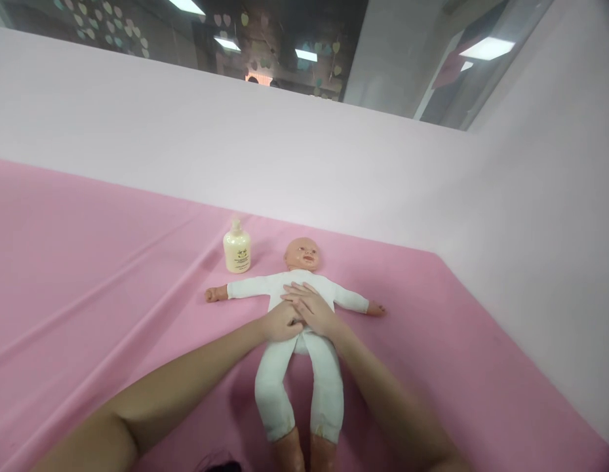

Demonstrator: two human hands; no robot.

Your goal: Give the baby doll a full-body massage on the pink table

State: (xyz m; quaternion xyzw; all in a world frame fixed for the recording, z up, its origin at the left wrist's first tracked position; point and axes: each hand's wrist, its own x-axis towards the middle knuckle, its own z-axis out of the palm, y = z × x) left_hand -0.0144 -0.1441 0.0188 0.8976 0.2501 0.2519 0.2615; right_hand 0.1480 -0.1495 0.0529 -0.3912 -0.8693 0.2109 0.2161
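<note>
A baby doll (324, 387) with a white cloth body lies face up, arms spread wide and legs toward me. My left hand (283, 321) rests on the doll's belly, its fingers curled partly beneath the other hand; whether it grips anything is hidden. My right hand (314, 311) lies flat over the doll's torso, with its fingers stretched out and partly across the left hand. Beside the doll's head, to the left, stands a cream pump bottle (238, 249), touched by neither hand.
Pink cloth (137, 282) covers the surface under the doll, with long folds on the left. A white wall (235, 144) rises behind and on the right. Above it is a glass window (284, 46) with heart-shaped decorations and reflected ceiling lights.
</note>
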